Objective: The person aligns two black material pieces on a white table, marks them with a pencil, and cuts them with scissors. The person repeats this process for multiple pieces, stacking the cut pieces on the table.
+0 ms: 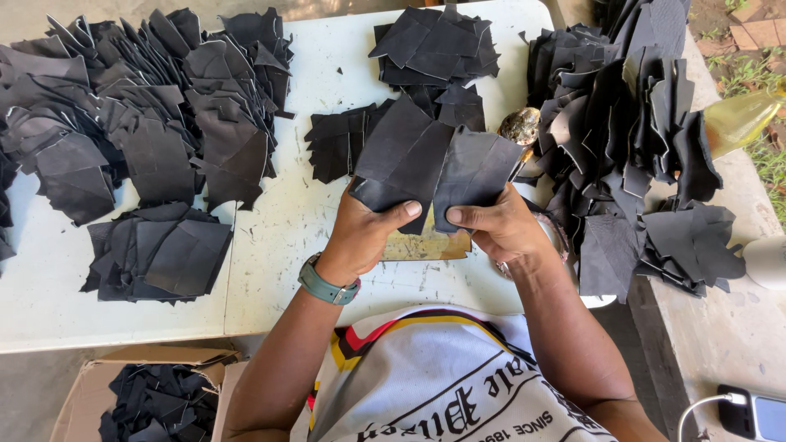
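Note:
My left hand (364,233) grips the lower edge of a black leather piece (399,155). My right hand (499,225) grips a second black leather piece (475,172) beside it, the two overlapping at the middle. Both pieces are held up above a worn tan board (426,247) on the white table (303,213). A green watch (326,286) is on my left wrist. A brush handle (521,166) shows just behind the right piece.
Heaps of black leather cutouts lie at the left (139,123), top centre (434,49) and right (630,139). A cardboard box (147,393) of scraps sits below left. A small glue tin (519,125), a bottle (741,119) and a phone (757,413) are at the right.

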Motion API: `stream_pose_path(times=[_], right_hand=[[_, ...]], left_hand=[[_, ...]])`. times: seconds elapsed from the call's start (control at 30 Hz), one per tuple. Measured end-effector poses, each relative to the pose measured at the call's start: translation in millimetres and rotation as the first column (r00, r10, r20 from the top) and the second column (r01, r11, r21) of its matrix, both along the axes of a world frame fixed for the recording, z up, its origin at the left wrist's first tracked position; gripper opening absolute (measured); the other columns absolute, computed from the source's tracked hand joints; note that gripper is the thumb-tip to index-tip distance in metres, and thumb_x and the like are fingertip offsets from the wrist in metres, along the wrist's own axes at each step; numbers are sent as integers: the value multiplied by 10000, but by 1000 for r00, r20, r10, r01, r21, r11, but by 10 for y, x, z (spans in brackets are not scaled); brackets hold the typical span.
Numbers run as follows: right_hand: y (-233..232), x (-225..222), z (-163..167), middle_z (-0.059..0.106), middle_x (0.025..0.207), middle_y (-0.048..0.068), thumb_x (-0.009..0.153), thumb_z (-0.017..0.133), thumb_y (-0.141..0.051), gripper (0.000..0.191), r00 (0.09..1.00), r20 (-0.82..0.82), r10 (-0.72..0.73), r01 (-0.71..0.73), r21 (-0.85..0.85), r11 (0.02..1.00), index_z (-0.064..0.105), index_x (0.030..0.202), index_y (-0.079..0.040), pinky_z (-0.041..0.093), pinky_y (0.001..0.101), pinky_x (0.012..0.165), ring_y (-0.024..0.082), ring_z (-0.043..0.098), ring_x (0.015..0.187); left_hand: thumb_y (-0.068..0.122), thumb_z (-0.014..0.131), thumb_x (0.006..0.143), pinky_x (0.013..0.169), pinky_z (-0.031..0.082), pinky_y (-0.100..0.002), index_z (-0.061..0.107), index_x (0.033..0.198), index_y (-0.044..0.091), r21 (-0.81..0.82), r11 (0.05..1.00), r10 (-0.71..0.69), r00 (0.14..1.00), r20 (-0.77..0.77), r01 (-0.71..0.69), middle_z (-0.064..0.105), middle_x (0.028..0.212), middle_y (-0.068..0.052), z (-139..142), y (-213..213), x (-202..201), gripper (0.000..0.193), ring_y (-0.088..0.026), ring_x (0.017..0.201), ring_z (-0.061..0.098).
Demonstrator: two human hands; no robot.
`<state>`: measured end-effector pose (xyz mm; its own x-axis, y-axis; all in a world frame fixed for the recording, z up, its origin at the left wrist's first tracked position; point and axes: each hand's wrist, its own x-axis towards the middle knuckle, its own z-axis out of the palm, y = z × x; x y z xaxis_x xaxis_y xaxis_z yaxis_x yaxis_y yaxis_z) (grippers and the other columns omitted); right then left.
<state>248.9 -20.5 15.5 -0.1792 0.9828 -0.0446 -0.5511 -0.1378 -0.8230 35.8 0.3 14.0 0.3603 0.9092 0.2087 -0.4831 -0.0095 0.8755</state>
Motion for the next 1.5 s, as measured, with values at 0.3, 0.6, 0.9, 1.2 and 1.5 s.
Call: stream_pose_path(times=[0.3, 0.6, 0.9, 1.2, 1.5], right_hand=[[-9, -86, -101, 725, 1054, 135, 835, 790, 89, 385, 986, 90, -138, 141, -25, 990, 650, 1185, 9, 571, 354, 755, 223, 707, 893], [-35, -250, -80, 703, 1041, 54, 798, 753, 75, 366, 885, 331, -326, 260, 229, 938, 659, 1143, -3, 567, 313, 850, 141, 669, 932], [-82, -19, 83, 746, 1044, 80, 764, 805, 86, 431, 968, 250, -33, 18, 62, 998, 680, 1171, 13, 577, 342, 825, 176, 699, 923], [-43, 59, 112, 718, 1168, 53, 745, 817, 101, 539, 953, 296, -57, 8, 163, 987, 652, 1246, -12, 556, 334, 977, 153, 681, 1063], [-52, -16, 97, 720, 1128, 38, 755, 807, 111, 503, 937, 333, -108, 55, 165, 985, 664, 1222, -8, 568, 312, 931, 138, 682, 1008]], left_hand=[[4, 730, 896, 1021, 525, -317, 542, 1381, -25, 115, 981, 174, 966, -189, -154, 651, 1299, -88, 80, -92, 86, 521, -149, 1152, 626], [53, 770, 834, 782, 596, -307, 617, 1194, -30, 215, 925, 375, 842, -388, -313, 734, 1057, -111, 34, -124, 202, 400, -156, 893, 699], [37, 750, 927, 1033, 523, -323, 587, 1348, -50, 108, 984, 156, 978, -142, -141, 673, 1272, -76, 37, -119, 70, 460, -161, 1153, 630], [11, 759, 865, 1060, 495, -314, 523, 1399, -34, 71, 996, -41, 986, -159, 53, 629, 1317, -74, 72, -18, -55, 586, -138, 1187, 584], [45, 774, 844, 990, 538, -323, 559, 1343, -35, 150, 985, 134, 934, -333, -87, 671, 1256, -99, 6, -47, -2, 548, -155, 1126, 627]])
